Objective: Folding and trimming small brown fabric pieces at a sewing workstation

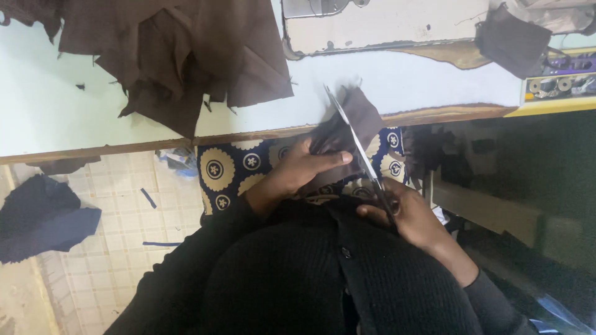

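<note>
My left hand pinches a small piece of dark brown cloth over my lap, just below the table edge. My right hand grips the handles of a pair of scissors. Their long metal blades run up and to the left across the cloth, tip near the table edge. A patterned blue and cream fabric covers my lap under both hands.
A heap of dark brown cloth pieces lies on the pale table at the left. A sewing machine base stands at the back, another brown scrap at its right. Dark blue cloth lies on the tiled floor.
</note>
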